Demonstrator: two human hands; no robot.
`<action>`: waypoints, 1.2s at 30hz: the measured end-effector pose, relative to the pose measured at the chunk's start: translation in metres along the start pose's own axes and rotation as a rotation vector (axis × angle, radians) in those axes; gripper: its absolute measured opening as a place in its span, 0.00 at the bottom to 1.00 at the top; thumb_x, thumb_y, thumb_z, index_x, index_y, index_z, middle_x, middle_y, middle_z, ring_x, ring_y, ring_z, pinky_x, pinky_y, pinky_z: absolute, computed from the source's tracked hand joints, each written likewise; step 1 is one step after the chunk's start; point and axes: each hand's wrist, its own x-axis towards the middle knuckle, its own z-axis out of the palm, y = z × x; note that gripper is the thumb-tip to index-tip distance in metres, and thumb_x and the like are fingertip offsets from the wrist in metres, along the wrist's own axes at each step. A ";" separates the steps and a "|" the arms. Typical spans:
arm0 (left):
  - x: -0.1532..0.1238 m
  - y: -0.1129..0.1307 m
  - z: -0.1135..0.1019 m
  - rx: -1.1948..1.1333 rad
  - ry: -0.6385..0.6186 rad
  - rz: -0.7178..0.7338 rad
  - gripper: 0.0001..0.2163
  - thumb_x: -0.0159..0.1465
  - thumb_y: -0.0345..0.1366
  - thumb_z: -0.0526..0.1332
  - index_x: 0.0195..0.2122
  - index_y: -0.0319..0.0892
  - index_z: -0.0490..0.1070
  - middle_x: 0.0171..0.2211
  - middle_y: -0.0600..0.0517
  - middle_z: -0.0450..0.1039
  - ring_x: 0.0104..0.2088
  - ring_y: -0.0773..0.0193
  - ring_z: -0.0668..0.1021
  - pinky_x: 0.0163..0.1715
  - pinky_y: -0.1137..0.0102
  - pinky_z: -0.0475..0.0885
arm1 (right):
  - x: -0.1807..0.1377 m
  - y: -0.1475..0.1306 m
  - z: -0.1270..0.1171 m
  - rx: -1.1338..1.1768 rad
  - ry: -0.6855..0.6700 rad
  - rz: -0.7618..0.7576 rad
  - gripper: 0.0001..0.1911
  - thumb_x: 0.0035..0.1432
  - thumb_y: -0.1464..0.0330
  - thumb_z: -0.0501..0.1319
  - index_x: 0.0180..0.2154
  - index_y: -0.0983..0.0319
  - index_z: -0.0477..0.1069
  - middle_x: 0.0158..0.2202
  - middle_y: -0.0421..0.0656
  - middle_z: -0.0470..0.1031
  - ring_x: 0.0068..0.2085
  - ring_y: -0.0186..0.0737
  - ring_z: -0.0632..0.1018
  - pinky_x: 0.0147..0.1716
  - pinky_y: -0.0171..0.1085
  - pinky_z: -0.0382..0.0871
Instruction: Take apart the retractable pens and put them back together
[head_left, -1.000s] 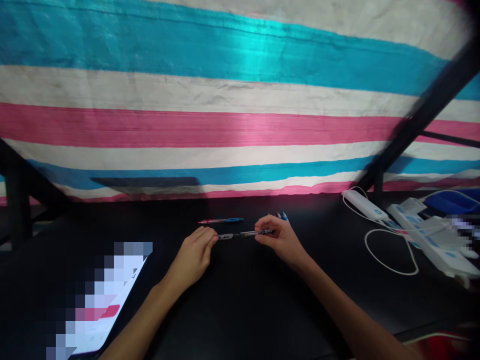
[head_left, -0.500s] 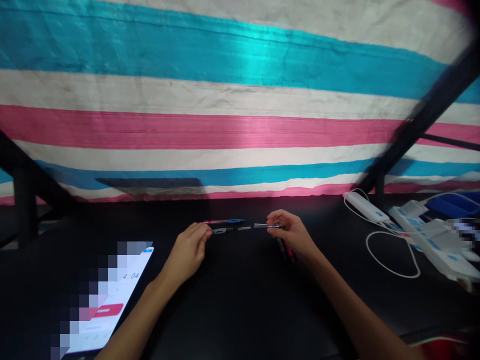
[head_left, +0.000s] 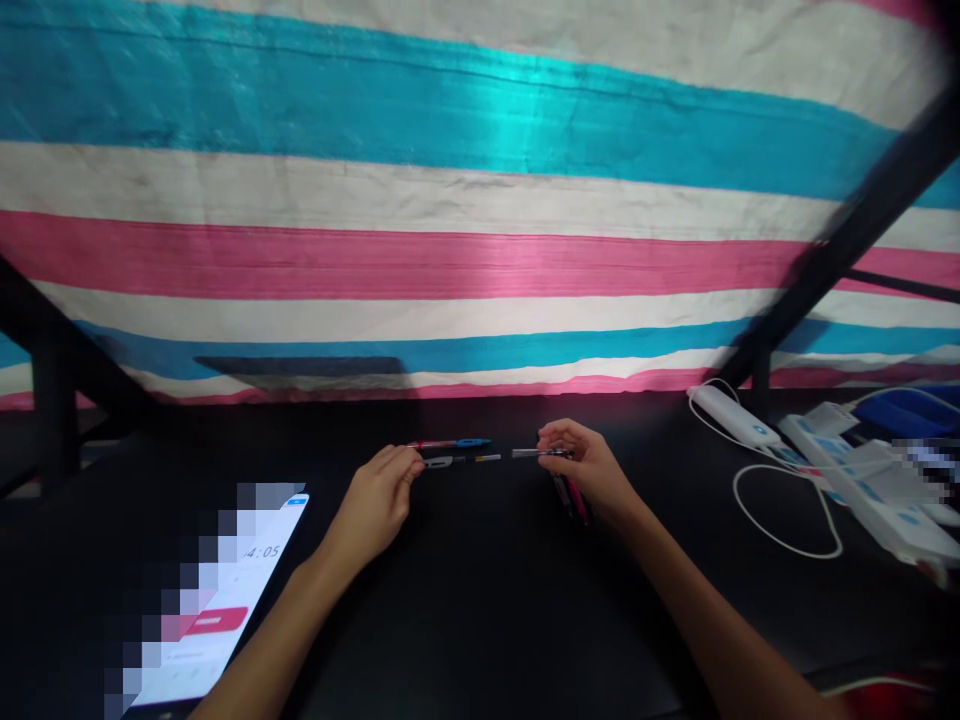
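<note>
My left hand is closed in a pinch on the upper half of a pen, which has a grey clip and a thin refill sticking out to the right. Facing it across a small gap is a clear pen barrel, pinched between the thumb and fingers of my right hand. Just behind my left fingertips a pen with a blue clip and a reddish body lies on the table. Partly hidden beneath my right hand are pink and dark pens.
On the black table, a phone with a lit timer screen lies at the left. A white power strip, a looped white cable and a white device occupy the right. Behind hangs a striped sheet.
The clear barrel in my right hand has shifted very slightly to the right. My left hand stays in place. The phone's timer has gone up by one second.
</note>
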 end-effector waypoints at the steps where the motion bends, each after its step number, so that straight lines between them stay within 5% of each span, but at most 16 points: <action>1: 0.000 0.000 0.000 -0.003 -0.005 0.000 0.12 0.68 0.34 0.48 0.29 0.42 0.64 0.26 0.52 0.67 0.29 0.62 0.70 0.29 0.69 0.64 | 0.000 0.000 0.000 0.002 0.001 0.001 0.14 0.45 0.70 0.66 0.38 0.60 0.71 0.34 0.42 0.73 0.35 0.39 0.74 0.32 0.37 0.68; 18: -0.003 0.001 0.002 -0.035 -0.038 0.011 0.10 0.68 0.33 0.48 0.30 0.42 0.63 0.27 0.52 0.66 0.30 0.62 0.70 0.31 0.68 0.64 | -0.002 0.005 0.006 0.032 -0.041 -0.005 0.15 0.45 0.72 0.68 0.38 0.60 0.71 0.33 0.40 0.74 0.35 0.37 0.75 0.35 0.37 0.68; 29: -0.008 0.019 0.014 -0.140 -0.094 0.027 0.08 0.68 0.33 0.50 0.36 0.42 0.67 0.31 0.51 0.69 0.34 0.61 0.72 0.34 0.68 0.67 | -0.013 -0.001 0.032 0.006 -0.108 -0.080 0.14 0.46 0.70 0.69 0.37 0.60 0.70 0.34 0.41 0.76 0.36 0.38 0.77 0.38 0.38 0.69; 36: -0.008 0.020 0.016 -0.175 -0.066 0.031 0.05 0.67 0.32 0.54 0.38 0.42 0.69 0.33 0.50 0.71 0.35 0.61 0.73 0.36 0.68 0.68 | -0.015 -0.002 0.038 0.044 -0.122 0.085 0.11 0.60 0.60 0.57 0.40 0.60 0.68 0.19 0.36 0.71 0.18 0.31 0.68 0.18 0.31 0.61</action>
